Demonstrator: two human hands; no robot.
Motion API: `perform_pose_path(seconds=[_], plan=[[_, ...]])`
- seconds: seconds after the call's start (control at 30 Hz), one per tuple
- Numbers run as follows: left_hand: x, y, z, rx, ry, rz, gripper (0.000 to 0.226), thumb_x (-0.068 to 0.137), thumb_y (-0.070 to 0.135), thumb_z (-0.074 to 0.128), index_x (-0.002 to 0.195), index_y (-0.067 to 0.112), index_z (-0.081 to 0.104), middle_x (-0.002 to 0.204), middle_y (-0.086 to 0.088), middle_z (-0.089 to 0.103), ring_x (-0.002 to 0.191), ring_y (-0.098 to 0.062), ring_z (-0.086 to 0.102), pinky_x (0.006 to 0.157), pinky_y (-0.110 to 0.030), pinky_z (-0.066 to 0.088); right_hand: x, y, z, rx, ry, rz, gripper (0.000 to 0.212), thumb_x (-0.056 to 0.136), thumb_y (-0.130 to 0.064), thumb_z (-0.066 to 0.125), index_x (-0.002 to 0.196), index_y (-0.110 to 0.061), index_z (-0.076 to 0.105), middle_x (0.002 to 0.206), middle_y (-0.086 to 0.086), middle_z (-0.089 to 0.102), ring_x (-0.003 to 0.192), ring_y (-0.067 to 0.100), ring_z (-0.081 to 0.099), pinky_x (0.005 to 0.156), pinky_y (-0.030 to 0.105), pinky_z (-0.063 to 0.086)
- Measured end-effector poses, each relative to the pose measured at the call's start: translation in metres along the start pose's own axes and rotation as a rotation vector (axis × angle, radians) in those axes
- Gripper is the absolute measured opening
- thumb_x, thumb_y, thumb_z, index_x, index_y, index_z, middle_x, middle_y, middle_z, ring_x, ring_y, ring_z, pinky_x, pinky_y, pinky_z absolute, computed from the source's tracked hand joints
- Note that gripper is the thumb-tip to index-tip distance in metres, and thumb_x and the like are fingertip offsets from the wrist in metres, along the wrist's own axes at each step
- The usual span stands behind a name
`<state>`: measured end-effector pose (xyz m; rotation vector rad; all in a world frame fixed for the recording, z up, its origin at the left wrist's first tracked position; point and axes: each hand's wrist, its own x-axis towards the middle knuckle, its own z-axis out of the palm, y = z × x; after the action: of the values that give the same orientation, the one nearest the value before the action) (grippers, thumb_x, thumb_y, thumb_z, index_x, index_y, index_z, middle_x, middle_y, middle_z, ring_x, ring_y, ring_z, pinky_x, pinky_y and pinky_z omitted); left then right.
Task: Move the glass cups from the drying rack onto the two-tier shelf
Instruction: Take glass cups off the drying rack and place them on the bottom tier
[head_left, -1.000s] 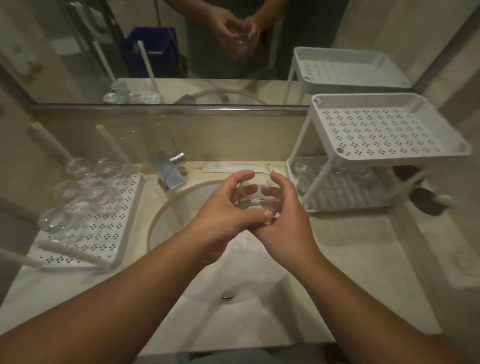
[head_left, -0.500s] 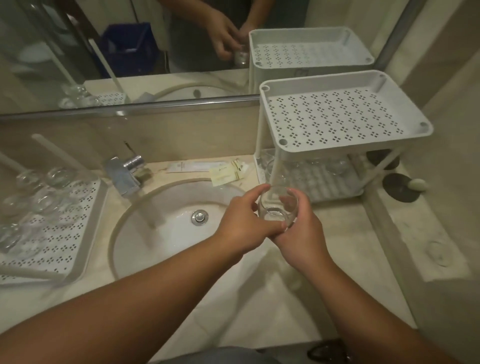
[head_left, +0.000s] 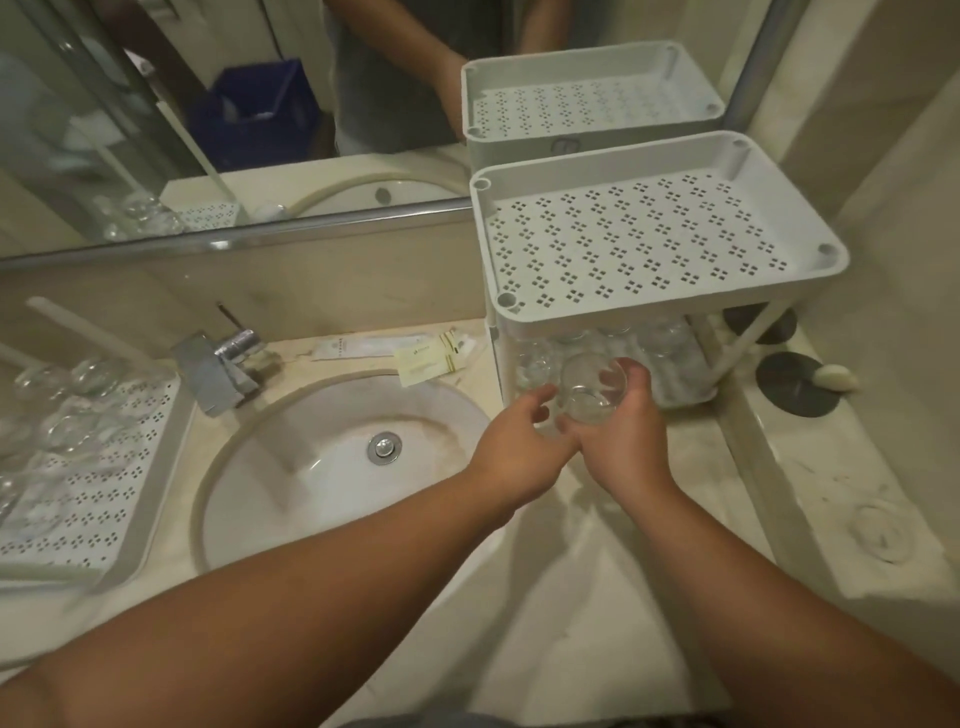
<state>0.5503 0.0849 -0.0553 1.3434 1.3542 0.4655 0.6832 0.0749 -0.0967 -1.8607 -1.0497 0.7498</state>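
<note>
The glass cup (head_left: 592, 387) has travelled from over the sink (head_left: 332, 467) to just before the two-tier shelf (head_left: 660, 244), gripped by the right hand (head_left: 626, 441) while the left hand (head_left: 511, 447) loosens beside it (handover nearly done); cups already crowd the lower tier, more wait on the drying rack (head_left: 78, 467)

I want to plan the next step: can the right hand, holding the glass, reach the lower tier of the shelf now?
Probably yes: the right hand holds the glass cup at the lower tier's open front.
</note>
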Motion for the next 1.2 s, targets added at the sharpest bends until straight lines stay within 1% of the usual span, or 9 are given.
perform_pose_path(seconds=[0.1, 0.17, 0.23, 0.3, 0.4, 0.57, 0.77, 0.93, 1.2], plan=[[0.011, 0.0, 0.003, 0.153, -0.003, 0.001, 0.067, 0.089, 0.035, 0.064, 0.151, 0.03, 0.038, 0.149, 0.002, 0.048, 0.105, -0.001, 0.058, 0.075, -0.013, 0.047, 0.018, 0.004, 0.005, 0.017, 0.016, -0.002, 0.089, 0.067, -0.021, 0.088, 0.139, -0.02, 0.036, 0.126, -0.005, 0.055, 0.108, 0.009, 0.053, 0.083, 0.02, 0.041], [0.017, -0.005, 0.002, 0.474, -0.025, 0.073, 0.067, 0.091, 0.031, 0.06, 0.153, 0.027, 0.035, 0.152, -0.002, 0.046, 0.129, -0.017, 0.052, 0.099, -0.026, 0.046, 0.029, 0.009, 0.007, 0.003, 0.006, 0.006, 0.085, 0.067, -0.02, 0.088, 0.136, -0.02, 0.038, 0.123, -0.005, 0.055, 0.105, 0.01, 0.054, 0.078, 0.013, 0.04], [0.021, -0.012, 0.001, 0.795, -0.079, 0.152, 0.067, 0.091, 0.033, 0.058, 0.153, 0.029, 0.032, 0.151, -0.002, 0.045, 0.136, -0.023, 0.045, 0.106, -0.041, 0.043, 0.039, 0.016, 0.009, -0.007, 0.001, 0.003, 0.079, 0.07, -0.017, 0.086, 0.134, -0.02, 0.04, 0.119, -0.006, 0.053, 0.103, 0.013, 0.056, 0.07, 0.003, 0.037], [0.025, -0.019, 0.0, 0.993, -0.132, 0.144, 0.067, 0.091, 0.034, 0.056, 0.152, 0.029, 0.031, 0.148, 0.0, 0.046, 0.137, -0.025, 0.041, 0.102, -0.048, 0.044, 0.048, 0.024, 0.012, -0.039, 0.012, -0.025, 0.075, 0.072, -0.018, 0.082, 0.134, -0.02, 0.041, 0.117, -0.006, 0.054, 0.104, 0.015, 0.058, 0.073, 0.008, 0.039], [0.032, -0.03, 0.001, 1.15, -0.178, 0.101, 0.068, 0.09, 0.029, 0.054, 0.152, 0.028, 0.026, 0.146, 0.002, 0.042, 0.137, -0.024, 0.037, 0.098, -0.049, 0.041, 0.059, 0.035, 0.019, -0.084, 0.01, -0.013, 0.083, 0.07, -0.022, 0.084, 0.138, -0.021, 0.038, 0.134, 0.003, 0.048, 0.114, 0.019, 0.055, 0.089, 0.027, 0.049], [0.039, -0.038, 0.006, 1.198, -0.211, 0.033, 0.073, 0.092, 0.025, 0.05, 0.157, 0.029, 0.017, 0.16, 0.004, 0.027, 0.151, -0.023, 0.018, 0.108, -0.051, 0.034, 0.07, 0.05, 0.032, -0.136, 0.043, -0.001, 0.088, 0.065, -0.025, 0.089, 0.135, -0.02, 0.036, 0.133, 0.008, 0.042, 0.104, 0.018, 0.051, 0.08, 0.021, 0.042], [0.045, -0.037, 0.007, 1.213, -0.197, 0.047, 0.076, 0.089, 0.024, 0.052, 0.157, 0.024, 0.018, 0.155, 0.001, 0.034, 0.144, -0.021, 0.031, 0.105, -0.044, 0.037, 0.079, 0.063, 0.04, -0.091, 0.031, 0.012, 0.083, 0.069, -0.016, 0.085, 0.134, -0.021, 0.034, 0.138, 0.007, 0.037, 0.105, 0.012, 0.042, 0.079, 0.024, 0.044], [0.041, -0.044, 0.006, 1.317, -0.223, 0.106, 0.08, 0.086, 0.03, 0.055, 0.156, 0.017, 0.018, 0.159, 0.0, 0.023, 0.147, -0.02, 0.021, 0.108, -0.045, 0.036, 0.084, 0.069, 0.044, -0.136, 0.025, 0.002, 0.084, 0.069, -0.015, 0.085, 0.134, -0.021, 0.032, 0.137, 0.006, 0.037, 0.105, 0.011, 0.039, 0.081, 0.024, 0.04], [0.046, -0.041, 0.002, 1.31, -0.238, 0.121, 0.075, 0.084, 0.034, 0.054, 0.152, 0.018, 0.028, 0.153, -0.001, 0.033, 0.143, -0.022, 0.031, 0.102, -0.044, 0.043, 0.089, 0.067, 0.049, -0.153, 0.058, -0.008, 0.087, 0.063, -0.012, 0.088, 0.133, -0.017, 0.036, 0.13, 0.007, 0.044, 0.108, 0.022, 0.051, 0.087, 0.037, 0.053]])
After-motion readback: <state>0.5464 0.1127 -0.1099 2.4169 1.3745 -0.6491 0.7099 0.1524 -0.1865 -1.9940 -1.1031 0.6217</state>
